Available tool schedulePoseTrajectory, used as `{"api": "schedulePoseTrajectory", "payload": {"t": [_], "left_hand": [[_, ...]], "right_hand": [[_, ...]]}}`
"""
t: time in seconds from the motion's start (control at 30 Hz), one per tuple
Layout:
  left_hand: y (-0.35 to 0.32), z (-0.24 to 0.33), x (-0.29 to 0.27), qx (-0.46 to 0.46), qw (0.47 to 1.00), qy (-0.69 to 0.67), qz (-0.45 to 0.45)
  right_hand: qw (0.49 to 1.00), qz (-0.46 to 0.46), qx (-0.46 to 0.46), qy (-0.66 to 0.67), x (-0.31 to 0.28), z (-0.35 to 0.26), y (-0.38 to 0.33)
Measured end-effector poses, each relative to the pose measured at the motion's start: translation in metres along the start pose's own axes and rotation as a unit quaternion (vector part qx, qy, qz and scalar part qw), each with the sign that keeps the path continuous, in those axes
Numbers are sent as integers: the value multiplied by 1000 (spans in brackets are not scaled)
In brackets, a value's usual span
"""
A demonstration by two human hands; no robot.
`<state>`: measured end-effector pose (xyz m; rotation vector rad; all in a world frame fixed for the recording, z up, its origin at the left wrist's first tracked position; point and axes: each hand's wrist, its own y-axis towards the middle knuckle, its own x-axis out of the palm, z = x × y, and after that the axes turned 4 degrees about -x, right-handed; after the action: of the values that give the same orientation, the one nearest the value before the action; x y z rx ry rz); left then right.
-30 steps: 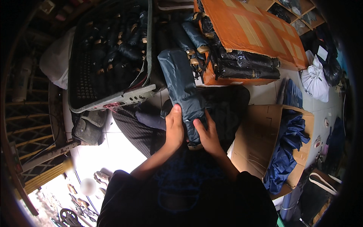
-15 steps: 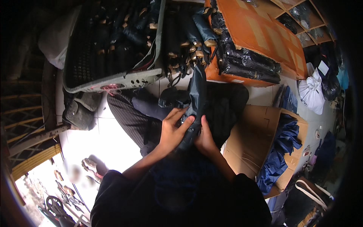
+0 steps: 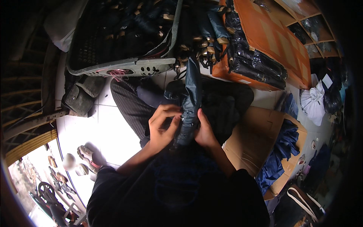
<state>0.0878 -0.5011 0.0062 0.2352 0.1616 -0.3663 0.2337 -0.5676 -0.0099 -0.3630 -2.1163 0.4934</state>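
A folded dark teal umbrella (image 3: 192,89) stands lengthwise in front of my chest, its narrow end pointing away from me. My right hand (image 3: 206,130) grips its lower part from the right, thumb along the side and the other fingers hidden behind it. On the left edge, my left hand (image 3: 163,126) is closed in a pinch, thumb and fingertips at the fabric; whether a strap lies between them is too small to make out. Dark cloth lies over my crossed legs beneath the umbrella.
A grey plastic basket (image 3: 155,64) full of folded umbrellas is at the far left. More umbrellas (image 3: 206,30) with tan ends lie beside it. An orange box (image 3: 272,41) holds black plastic-wrapped bundles. A cardboard box (image 3: 249,136) with blue fabric (image 3: 280,151) stands at right.
My left hand has shifted left, its thumb coming off the umbrella's front to the left edge. The umbrella has turned slightly upright in my right hand. The whole view has shifted a little.
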Motion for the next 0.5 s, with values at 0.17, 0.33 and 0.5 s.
{"api": "schedulePoseTrajectory", "payload": {"t": [0.17, 0.33, 0.5], "left_hand": [[-2, 7, -4, 44, 998, 44, -23], [3, 12, -9, 64, 993, 97, -35], [17, 9, -19, -132, 990, 0, -49]], "right_hand": [[999, 0, 27, -21, -11, 12, 7], [999, 23, 40, 12, -13, 20, 10], [994, -58, 89, 1, -3, 9, 8]]}}
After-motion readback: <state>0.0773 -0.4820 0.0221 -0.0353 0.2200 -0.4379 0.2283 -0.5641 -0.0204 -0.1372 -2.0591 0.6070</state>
